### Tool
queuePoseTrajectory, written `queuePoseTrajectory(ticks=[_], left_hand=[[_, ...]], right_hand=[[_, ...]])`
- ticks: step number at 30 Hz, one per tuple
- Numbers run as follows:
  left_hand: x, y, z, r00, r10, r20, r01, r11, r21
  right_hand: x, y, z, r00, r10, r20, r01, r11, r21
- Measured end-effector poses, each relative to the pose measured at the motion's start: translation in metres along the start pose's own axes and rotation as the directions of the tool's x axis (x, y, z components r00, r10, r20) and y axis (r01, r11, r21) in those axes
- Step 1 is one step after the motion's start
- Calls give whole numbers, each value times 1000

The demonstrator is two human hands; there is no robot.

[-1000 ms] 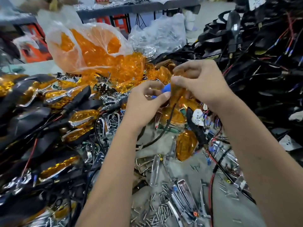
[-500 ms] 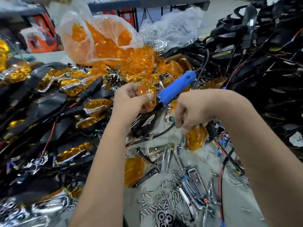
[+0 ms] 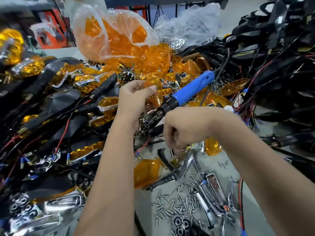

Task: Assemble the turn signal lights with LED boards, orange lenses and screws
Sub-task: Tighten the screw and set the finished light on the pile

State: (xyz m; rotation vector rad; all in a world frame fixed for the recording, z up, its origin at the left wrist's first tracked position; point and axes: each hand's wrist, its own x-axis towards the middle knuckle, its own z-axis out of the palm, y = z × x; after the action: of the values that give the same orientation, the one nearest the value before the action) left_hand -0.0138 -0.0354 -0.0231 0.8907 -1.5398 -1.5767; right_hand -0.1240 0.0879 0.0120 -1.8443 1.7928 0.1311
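A: What is different from a second ago?

B: Both hands were up together around one part. Now they are apart. The left hand (image 3: 134, 94) stays high and pinches a translucent orange plastic lens (image 3: 154, 90) between thumb and fingertips, just in front of the blue-handled electric screwdriver (image 3: 189, 91) lying on the pile.

A: And the right hand (image 3: 179, 133)?

B: It has dropped toward the grey tabletop (image 3: 148, 206), its fingers curled downward over the chrome reflector pieces (image 3: 187, 163) and a black curved part beside them. Whether it has hold of anything I cannot tell; the fingertips are hidden.

A: So which step is this?

B: I judge it a fetch: the lens is ready in one hand and the other goes for the next piece. The loose silver screws (image 3: 177, 201) lie nearer the body, untouched, and the clear bag of orange lenses (image 3: 119, 36) sits at the back. Fastening looks a way off.
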Motion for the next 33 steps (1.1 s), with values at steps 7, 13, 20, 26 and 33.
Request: queuePoseTrajectory(ticks=[7, 13, 20, 26, 33], left_hand=[[2, 1, -5, 999, -11, -31, 10, 998, -59], [6, 4, -15, 997, 28, -70, -37, 990, -138], [9, 6, -18, 954, 254, -160, -263, 964, -33], [10, 4, -20, 950, 266, -164, -275, 961, -36], [14, 0, -15, 974, 167, -155, -180, 981, -71]], right_hand=[[-18, 40, -24, 946, 32, -323, 152, 836, 528], [-15, 49, -28, 994, 30, -106, 22, 888, 459], [43, 8, -24, 810, 61, -583, -65, 998, 13], [61, 2, -25, 891, 175, -418, -272, 944, -186], [30, 40, -35, 860, 57, -508, 26, 987, 156]])
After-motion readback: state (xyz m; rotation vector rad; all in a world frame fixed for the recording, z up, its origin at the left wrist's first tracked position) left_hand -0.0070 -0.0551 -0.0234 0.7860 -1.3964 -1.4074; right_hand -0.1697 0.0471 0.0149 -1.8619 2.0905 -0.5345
